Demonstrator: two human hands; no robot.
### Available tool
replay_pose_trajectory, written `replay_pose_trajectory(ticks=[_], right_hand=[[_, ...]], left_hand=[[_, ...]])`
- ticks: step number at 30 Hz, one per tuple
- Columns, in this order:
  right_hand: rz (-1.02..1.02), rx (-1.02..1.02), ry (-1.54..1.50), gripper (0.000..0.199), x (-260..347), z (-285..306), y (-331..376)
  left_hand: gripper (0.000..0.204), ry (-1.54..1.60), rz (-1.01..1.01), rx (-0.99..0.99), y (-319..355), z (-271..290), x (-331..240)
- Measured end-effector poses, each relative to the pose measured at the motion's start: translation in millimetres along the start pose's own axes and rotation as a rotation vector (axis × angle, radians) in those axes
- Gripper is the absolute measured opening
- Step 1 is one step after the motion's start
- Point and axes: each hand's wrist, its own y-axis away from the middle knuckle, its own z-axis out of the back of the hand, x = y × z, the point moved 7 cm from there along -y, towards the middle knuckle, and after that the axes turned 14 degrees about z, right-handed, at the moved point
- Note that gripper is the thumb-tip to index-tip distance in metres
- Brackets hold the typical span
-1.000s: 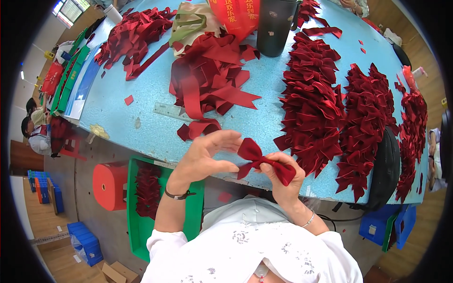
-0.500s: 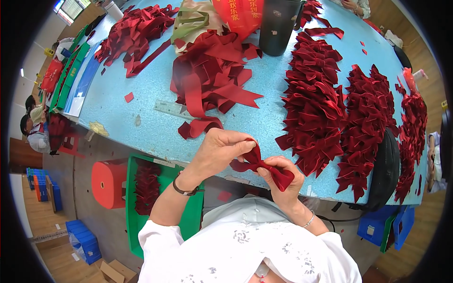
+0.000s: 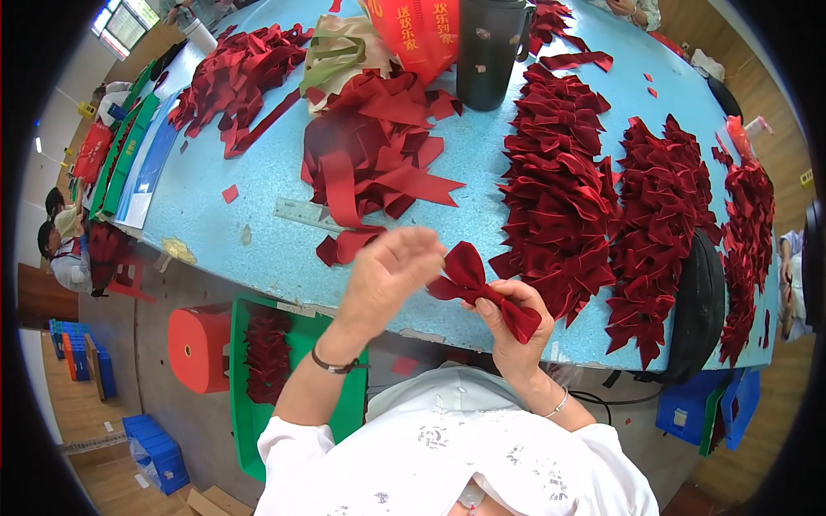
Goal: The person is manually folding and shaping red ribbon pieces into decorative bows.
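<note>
A dark red velvet bow [image 3: 465, 266] is pinched at its middle between the thumb and fingers of my right hand [image 3: 514, 322], just over the table's near edge. Its loops spread to the upper left and lower right, and a tail sticks out on the left. Close beside the bow, my left hand [image 3: 389, 279] is off it, slightly smeared by motion, its fingers loosely stretched and nothing visible in them. Behind that hand a loose heap of red ribbon strips [image 3: 366, 155] lies on the blue table [image 3: 258, 258], with a clear ruler [image 3: 301, 213] at its edge.
Long rows of finished bows [image 3: 559, 189] cover the right side, beside a black bag [image 3: 699, 310]. Farther back stand a black tumbler [image 3: 490, 56] and a red bag [image 3: 417, 34]. Below the near edge are a green crate [image 3: 348, 396] and a red stool [image 3: 198, 348].
My left hand has let go of the bow and drawn slightly away to the left. The bow stays in my right hand, its upper loop now fuller. The view has shifted slightly.
</note>
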Motion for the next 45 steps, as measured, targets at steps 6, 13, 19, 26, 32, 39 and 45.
replay_pose_trajectory(ticks=[6,13,19,26,32,39,45], right_hand=[[0.138,0.112,0.103,0.029,29.9,-15.0,-2.7],[0.294,0.305,0.115,0.041,55.1,-1.3,-14.0],[0.309,0.329,0.172,0.035,64.1,-8.5,-22.9],[0.552,0.358,0.260,0.031,70.3,-11.1,-12.9],[0.746,0.436,0.378,0.030,82.8,-15.1,-2.3],[0.548,0.342,0.142,0.029,70.4,-10.6,-17.1],[0.559,0.403,0.238,0.025,67.3,-6.3,-27.0]], left_hand=[[0.026,0.061,0.029,0.146,15.5,-18.3,21.8],[0.033,-0.429,-0.345,0.030,32.5,-11.6,-7.7],[0.029,-0.555,-0.504,-0.041,53.0,-32.9,-11.0],[0.027,-0.729,-0.858,-0.021,69.2,-37.4,-13.8],[0.024,-0.488,-0.636,0.052,58.7,-26.7,3.2],[0.024,-0.168,-0.339,0.145,41.4,-6.1,20.3],[0.022,-0.170,-0.282,0.229,36.1,-9.6,23.3]])
